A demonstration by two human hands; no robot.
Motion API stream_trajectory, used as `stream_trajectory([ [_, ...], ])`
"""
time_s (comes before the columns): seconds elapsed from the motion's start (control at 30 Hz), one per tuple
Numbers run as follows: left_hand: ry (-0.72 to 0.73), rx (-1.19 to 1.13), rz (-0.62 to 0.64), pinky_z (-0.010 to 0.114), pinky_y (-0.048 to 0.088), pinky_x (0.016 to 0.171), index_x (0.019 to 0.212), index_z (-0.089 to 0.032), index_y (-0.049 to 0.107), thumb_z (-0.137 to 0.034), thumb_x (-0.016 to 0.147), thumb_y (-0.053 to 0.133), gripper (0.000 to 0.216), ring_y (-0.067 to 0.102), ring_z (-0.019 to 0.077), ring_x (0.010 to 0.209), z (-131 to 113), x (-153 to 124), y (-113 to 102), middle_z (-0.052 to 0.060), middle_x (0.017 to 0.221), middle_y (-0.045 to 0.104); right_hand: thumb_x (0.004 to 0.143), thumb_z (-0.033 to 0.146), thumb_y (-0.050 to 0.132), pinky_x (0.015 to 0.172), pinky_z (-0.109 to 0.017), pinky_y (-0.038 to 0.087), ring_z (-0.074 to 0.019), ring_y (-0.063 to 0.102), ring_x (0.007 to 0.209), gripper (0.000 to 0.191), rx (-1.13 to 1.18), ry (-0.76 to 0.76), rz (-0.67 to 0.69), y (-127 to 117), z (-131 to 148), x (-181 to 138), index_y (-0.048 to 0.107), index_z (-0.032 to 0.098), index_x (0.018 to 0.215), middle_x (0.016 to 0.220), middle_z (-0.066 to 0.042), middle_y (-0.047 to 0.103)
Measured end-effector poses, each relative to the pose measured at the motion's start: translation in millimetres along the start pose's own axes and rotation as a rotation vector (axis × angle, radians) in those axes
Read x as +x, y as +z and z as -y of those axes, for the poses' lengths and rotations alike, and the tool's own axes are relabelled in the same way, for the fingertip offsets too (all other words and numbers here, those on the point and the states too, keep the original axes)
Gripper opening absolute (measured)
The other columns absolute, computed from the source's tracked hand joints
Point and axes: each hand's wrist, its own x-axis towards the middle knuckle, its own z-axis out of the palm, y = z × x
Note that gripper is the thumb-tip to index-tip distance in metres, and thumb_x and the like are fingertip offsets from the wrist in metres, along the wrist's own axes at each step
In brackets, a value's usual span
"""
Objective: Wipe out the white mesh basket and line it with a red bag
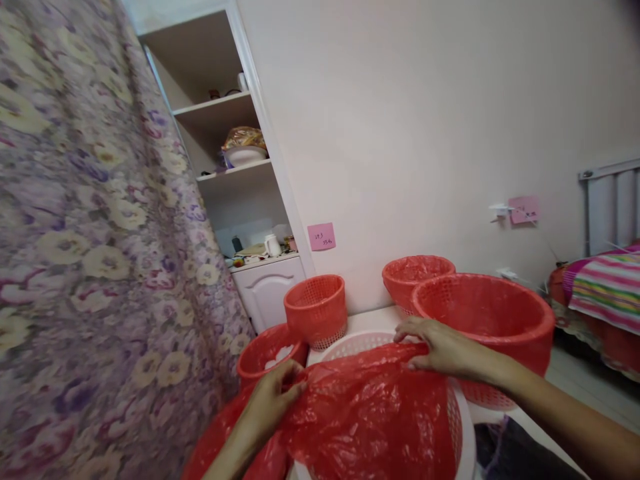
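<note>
Pale pink wall, white table (370,320), red baskets all round, and a red bag going over a white one.

Both hands are on the red plastic bag (370,413), which lies spread across the mouth of the white basket (463,427) at the near edge. Left hand (273,393) pinches the film closed at the left rim; right hand (440,347) presses it, fingers flat and fairly narrow, on the far rim. Just behind sits a large red lined basket (490,313), a second lined one (415,273) beyond it, a small bare red basket (317,310) to the left. A pink sticky note (321,237) on the wall bears handwriting too small to read; floral curtain (90,233) hangs left, striped bedding (605,287) right.
</note>
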Motion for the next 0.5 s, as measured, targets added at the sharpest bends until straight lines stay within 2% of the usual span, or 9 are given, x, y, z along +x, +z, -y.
stream_trajectory([
  [0.07, 0.001, -0.051, 0.011, 0.026, 0.033, 0.060, 0.068, -0.020, 0.055, -0.041, 0.067, 0.063, 0.023, 0.045, 0.0146, 0.065, -1.9, 6.5, 2.3, -0.003, 0.066, 0.052, 0.073, 0.019, 0.064, 0.079, -0.032, 0.045, -0.0212, 0.063, 0.088, 0.022, 0.044, -0.037, 0.002, 1.9, 5.9, 5.8, 0.070, 0.024, 0.093, 0.096, -0.003, 0.071],
  [0.13, -0.009, -0.110, -0.006, 0.024, 0.031, 0.057, 0.069, -0.021, 0.052, -0.040, 0.066, 0.060, 0.021, 0.042, 0.0130, 0.061, 1.6, 12.8, 7.8, -0.005, 0.064, 0.050, 0.075, 0.012, 0.054, 0.071, -0.030, 0.042, -0.0185, 0.061, 0.076, 0.016, 0.075, -0.038, -0.034, 7.7, 5.1, 14.9, 0.066, 0.021, 0.080, 0.079, -0.002, 0.069],
  [0.27, -0.047, -0.214, -0.061, 0.024, 0.034, 0.058, 0.074, -0.022, 0.051, -0.037, 0.063, 0.055, 0.020, 0.045, 0.0127, 0.062, 13.3, 21.8, 17.6, -0.005, 0.067, 0.052, 0.078, 0.008, 0.045, 0.069, -0.029, 0.041, -0.0171, 0.057, 0.076, 0.017, 0.154, 0.019, -0.143, 21.5, -8.5, 42.2, 0.058, 0.018, 0.077, 0.078, -0.003, 0.064],
  [0.37, -0.065, -0.232, -0.067, 0.026, 0.040, 0.066, 0.069, -0.021, 0.053, -0.040, 0.063, 0.061, 0.022, 0.052, 0.0146, 0.068, 19.0, 27.0, 17.2, -0.004, 0.068, 0.055, 0.087, 0.018, 0.050, 0.066, -0.028, 0.043, -0.0144, 0.056, 0.071, 0.012, 0.223, 0.052, -0.123, 26.6, -19.9, 67.1, 0.057, 0.017, 0.076, 0.072, 0.001, 0.060],
  [0.5, -0.129, -0.208, -0.045, 0.028, 0.042, 0.062, 0.064, -0.020, 0.057, -0.058, 0.064, 0.066, 0.039, 0.056, 0.0174, 0.064, 29.5, 38.5, 13.1, -0.003, 0.059, 0.057, 0.091, 0.037, 0.058, 0.056, -0.026, 0.043, -0.0109, 0.052, 0.056, 0.028, 0.252, 0.143, -0.031, 31.5, -32.9, 95.3, 0.058, 0.016, 0.072, 0.063, 0.005, 0.054],
])
